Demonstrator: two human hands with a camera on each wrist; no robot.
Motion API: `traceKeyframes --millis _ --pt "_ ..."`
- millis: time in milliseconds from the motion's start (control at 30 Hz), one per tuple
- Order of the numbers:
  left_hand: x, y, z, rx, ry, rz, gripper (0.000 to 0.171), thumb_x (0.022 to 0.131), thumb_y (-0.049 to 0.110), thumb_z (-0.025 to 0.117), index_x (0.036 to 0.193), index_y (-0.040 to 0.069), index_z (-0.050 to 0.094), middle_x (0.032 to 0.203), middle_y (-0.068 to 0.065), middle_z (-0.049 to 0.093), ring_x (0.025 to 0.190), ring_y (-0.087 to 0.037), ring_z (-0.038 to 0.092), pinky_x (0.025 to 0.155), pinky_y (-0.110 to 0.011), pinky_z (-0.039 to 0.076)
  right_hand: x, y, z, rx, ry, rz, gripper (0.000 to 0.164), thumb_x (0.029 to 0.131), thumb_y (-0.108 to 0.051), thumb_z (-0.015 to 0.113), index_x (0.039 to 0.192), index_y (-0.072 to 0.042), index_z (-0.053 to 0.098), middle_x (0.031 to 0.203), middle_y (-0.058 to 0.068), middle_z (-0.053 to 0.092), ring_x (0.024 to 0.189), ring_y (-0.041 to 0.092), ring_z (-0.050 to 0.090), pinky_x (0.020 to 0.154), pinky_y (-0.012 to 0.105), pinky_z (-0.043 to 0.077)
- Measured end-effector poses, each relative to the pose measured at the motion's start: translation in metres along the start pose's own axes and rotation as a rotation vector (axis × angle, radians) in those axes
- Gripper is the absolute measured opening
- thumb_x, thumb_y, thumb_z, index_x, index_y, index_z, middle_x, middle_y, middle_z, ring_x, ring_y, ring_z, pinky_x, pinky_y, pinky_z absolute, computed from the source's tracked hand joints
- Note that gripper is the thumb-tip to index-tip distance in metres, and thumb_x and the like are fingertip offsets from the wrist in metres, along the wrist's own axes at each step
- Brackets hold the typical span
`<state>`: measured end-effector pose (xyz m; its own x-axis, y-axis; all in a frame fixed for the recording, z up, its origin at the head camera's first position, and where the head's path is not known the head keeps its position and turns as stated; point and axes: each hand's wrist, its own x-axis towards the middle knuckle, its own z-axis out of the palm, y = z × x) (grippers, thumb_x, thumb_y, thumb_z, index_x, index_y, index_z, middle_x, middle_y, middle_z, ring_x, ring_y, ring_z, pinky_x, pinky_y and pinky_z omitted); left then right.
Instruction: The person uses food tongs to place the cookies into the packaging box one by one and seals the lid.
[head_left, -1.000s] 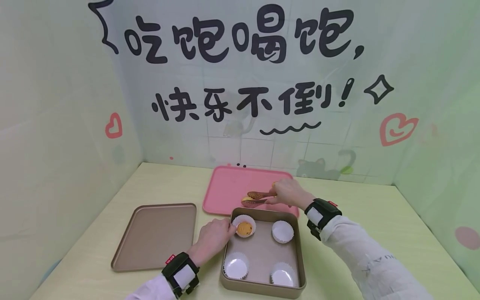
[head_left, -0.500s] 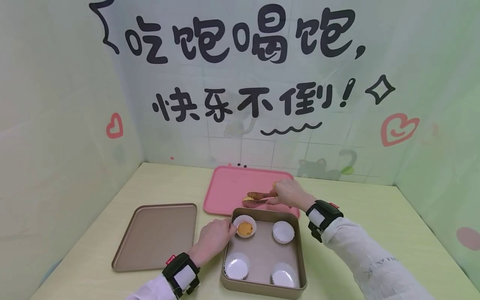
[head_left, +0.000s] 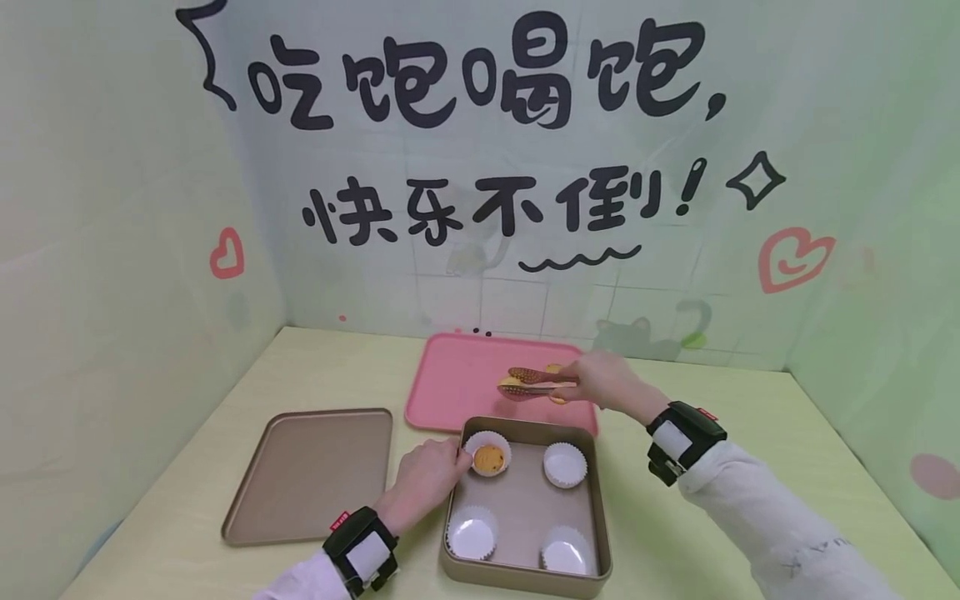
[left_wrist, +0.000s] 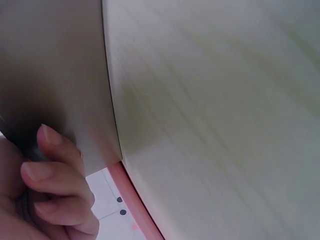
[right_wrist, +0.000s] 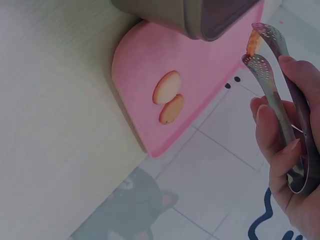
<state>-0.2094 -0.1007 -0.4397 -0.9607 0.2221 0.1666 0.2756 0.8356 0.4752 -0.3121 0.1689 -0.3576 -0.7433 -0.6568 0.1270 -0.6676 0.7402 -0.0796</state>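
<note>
My left hand (head_left: pixel 427 477) grips the far left rim of a bronze square baking tin (head_left: pixel 517 497); in the left wrist view, its fingers curl beside the tin wall. Inside are several white paper cups (head_left: pixel 565 465). The far left cup holds a round orange-brown biscuit (head_left: pixel 489 459). My right hand (head_left: pixel 606 383) holds perforated metal tongs (right_wrist: pixel 271 92) above the pink tray (head_left: pixel 461 377). Between the tong tips, in the right wrist view, a biscuit (right_wrist: pixel 253 44) is pinched. Two more biscuits (right_wrist: pixel 166 87) lie on the pink tray, touching or nearly so.
A flat bronze tray (head_left: pixel 318 467) lies on the pale wooden table (head_left: pixel 697 500), left of the tin. The pink tray sits behind the tin, close to its far wall. Printed fabric walls (head_left: pixel 480 300) enclose the table at the back and sides.
My right hand has lifted the tongs and moved right and slightly away, with the biscuit between the tips. Biscuits behind the hand now show more. My left hand has stayed on the tin.
</note>
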Motion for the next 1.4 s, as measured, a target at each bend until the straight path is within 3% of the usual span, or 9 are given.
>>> traceKeyframes --millis 167,300,400,633,900,1100,1400 --pt "0.000 0.000 0.002 -0.002 -0.011 -0.008 0.027 0.093 0.017 0.053 0.067 0.012 0.046 0.055 0.004 0.034 0.050 -0.011 0.038 0.045 -0.027 0.028 -0.028 0.001 -0.018 0.008 0.062 -0.036 0.023 0.086 -0.030 0.073 0.097 -0.010 0.075 0.053 -0.011 0.050 0.035 -0.001 0.040 0.039 0.022 0.034" --pt "0.000 0.000 0.003 -0.008 -0.016 -0.012 0.027 0.093 0.017 0.053 0.068 0.012 0.046 0.055 0.004 0.034 0.049 -0.011 0.037 0.044 -0.026 0.027 -0.056 0.001 -0.028 -0.055 0.112 -0.063 0.016 0.084 -0.030 0.074 0.081 -0.015 0.071 0.047 -0.016 0.037 0.035 -0.004 0.035 0.040 0.021 0.030" --pt "0.000 0.000 0.003 -0.008 -0.016 -0.017 0.027 0.093 0.017 0.054 0.068 0.012 0.046 0.055 0.004 0.034 0.048 -0.011 0.037 0.044 -0.026 0.026 -0.076 -0.002 -0.033 -0.094 0.126 -0.082 0.025 0.083 -0.029 0.076 0.070 -0.020 0.056 0.049 -0.018 0.032 0.038 -0.004 0.032 0.040 0.020 0.027" --pt "0.000 0.000 0.002 -0.002 -0.011 -0.015 0.028 0.094 0.018 0.055 0.068 0.012 0.046 0.055 0.004 0.034 0.049 -0.011 0.038 0.044 -0.026 0.027 -0.106 -0.013 -0.032 -0.155 0.131 -0.132 0.031 0.080 -0.032 0.077 0.070 -0.021 0.050 0.051 -0.017 0.032 0.046 -0.001 0.028 0.042 0.021 0.022" --pt "0.000 0.001 0.002 -0.002 -0.007 -0.009 0.029 0.094 0.018 0.054 0.067 0.012 0.046 0.055 0.004 0.033 0.048 -0.011 0.038 0.044 -0.026 0.027 -0.110 -0.019 -0.024 -0.222 0.105 -0.164 0.034 0.077 -0.033 0.080 0.067 -0.020 0.049 0.050 -0.015 0.031 0.045 0.000 0.028 0.041 0.021 0.024" --pt "0.000 0.001 0.003 0.003 -0.004 -0.010 0.028 0.093 0.017 0.055 0.066 0.012 0.046 0.055 0.005 0.033 0.048 -0.011 0.038 0.044 -0.026 0.027 -0.101 -0.025 -0.023 -0.271 0.029 -0.141 0.031 0.075 -0.035 0.080 0.064 -0.021 0.055 0.051 -0.014 0.037 0.045 0.003 0.031 0.040 0.023 0.028" --pt "0.001 0.002 0.002 0.002 -0.014 -0.018 0.027 0.093 0.017 0.054 0.068 0.012 0.046 0.055 0.004 0.034 0.049 -0.012 0.039 0.044 -0.027 0.028 -0.089 -0.029 -0.019 -0.294 0.003 -0.147 0.035 0.072 -0.037 0.082 0.060 -0.019 0.054 0.051 -0.012 0.035 0.047 0.005 0.028 0.041 0.023 0.025"
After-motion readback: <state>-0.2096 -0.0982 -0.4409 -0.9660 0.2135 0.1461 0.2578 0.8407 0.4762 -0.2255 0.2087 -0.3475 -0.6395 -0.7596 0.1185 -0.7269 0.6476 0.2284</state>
